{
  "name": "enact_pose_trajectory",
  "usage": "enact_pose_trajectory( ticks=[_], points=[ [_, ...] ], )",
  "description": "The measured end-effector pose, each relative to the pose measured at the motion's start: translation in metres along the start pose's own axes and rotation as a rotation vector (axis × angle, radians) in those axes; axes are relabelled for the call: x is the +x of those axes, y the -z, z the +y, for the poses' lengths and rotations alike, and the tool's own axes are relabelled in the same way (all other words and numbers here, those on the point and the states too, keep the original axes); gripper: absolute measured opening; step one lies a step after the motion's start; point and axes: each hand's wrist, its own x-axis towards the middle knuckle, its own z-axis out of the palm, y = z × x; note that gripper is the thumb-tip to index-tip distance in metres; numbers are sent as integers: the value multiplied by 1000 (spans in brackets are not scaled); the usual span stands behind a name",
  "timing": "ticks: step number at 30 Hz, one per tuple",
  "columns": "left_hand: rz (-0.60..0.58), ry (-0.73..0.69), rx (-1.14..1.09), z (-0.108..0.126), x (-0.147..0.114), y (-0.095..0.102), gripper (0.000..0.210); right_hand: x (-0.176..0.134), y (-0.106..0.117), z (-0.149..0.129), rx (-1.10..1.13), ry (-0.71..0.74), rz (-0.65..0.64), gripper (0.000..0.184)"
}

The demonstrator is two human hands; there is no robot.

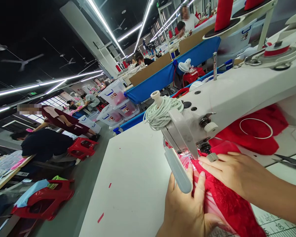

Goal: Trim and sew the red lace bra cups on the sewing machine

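Red lace fabric [229, 200] runs under the head of a white sewing machine [236, 89], with a sheer pinkish layer beside it. My left hand [185, 207] is closed on the near part of this cloth, its fingertips close to the lit needle area. A grey lamp-like piece [179, 171] partly covers those fingers. On the right side of the lace, my right hand [233, 171] lies with its fingers stretched flat, pressing the cloth near the presser foot. The needle itself is hard to make out.
Scissors [289, 161] lie at the right, near more red cloth [256, 131] with a white ring on it. Pale cord [162, 112] is coiled on the machine head. Red scraps [100, 217] dot the white table [130, 184]. Red stools [46, 200], plastic bins and several people are beyond.
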Motion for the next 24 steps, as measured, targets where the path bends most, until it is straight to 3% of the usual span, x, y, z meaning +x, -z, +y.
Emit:
enact_pose_trajectory(
  ticks=[12,24],
  points=[
    [-102,-19,-2,-2,2,1,83,-1,-5,4,-4,14,-14,30],
    [-198,-22,60,-7,-1,3,86,1,-8,6,57,-35,-110,22]
  ],
)
